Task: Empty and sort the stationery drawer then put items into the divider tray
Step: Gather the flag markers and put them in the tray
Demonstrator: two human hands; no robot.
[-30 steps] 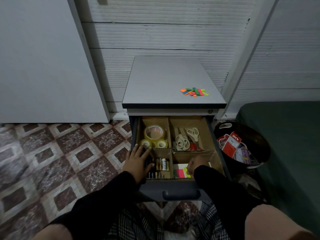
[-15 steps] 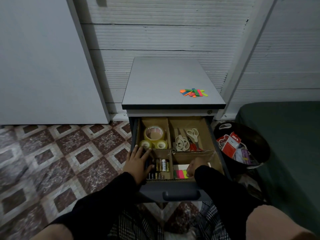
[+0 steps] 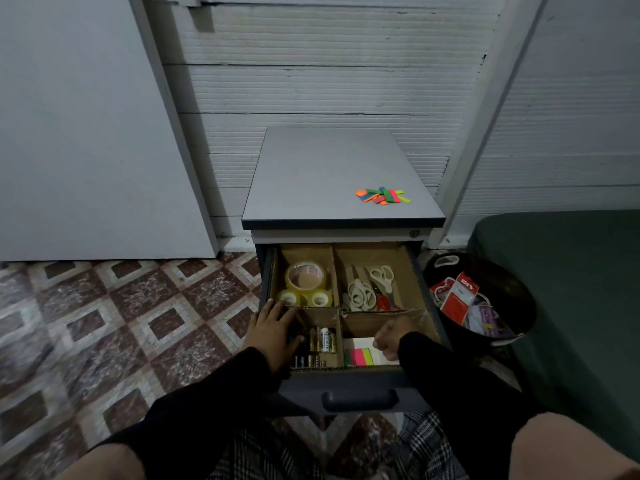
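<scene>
The grey drawer (image 3: 356, 393) stands pulled out with a cardboard divider tray (image 3: 334, 268) inside. Tape rolls (image 3: 306, 277) fill the back left compartment and scissors (image 3: 367, 289) the back right. Batteries (image 3: 323, 341) lie in the front left compartment. A white sticky note pad with pink and yellow-green tabs (image 3: 360, 355) lies front right. My left hand (image 3: 273, 327) rests with straight fingers on the tray's left edge beside the batteries. My right hand (image 3: 389, 339), fingers curled, holds the pad's right side. Loose coloured tabs (image 3: 382, 196) lie on the cabinet top (image 3: 329, 174).
A black bin (image 3: 512, 299) with red packaging and other scraps stands right of the drawer. A dark green cushion (image 3: 571, 289) fills the right side. Patterned tiles (image 3: 121, 323) cover the floor on the left. My knees sit under the drawer front.
My right hand has drawn slightly to the right, uncovering more of the sticky note pad. My left hand has stayed on the tray's left edge.
</scene>
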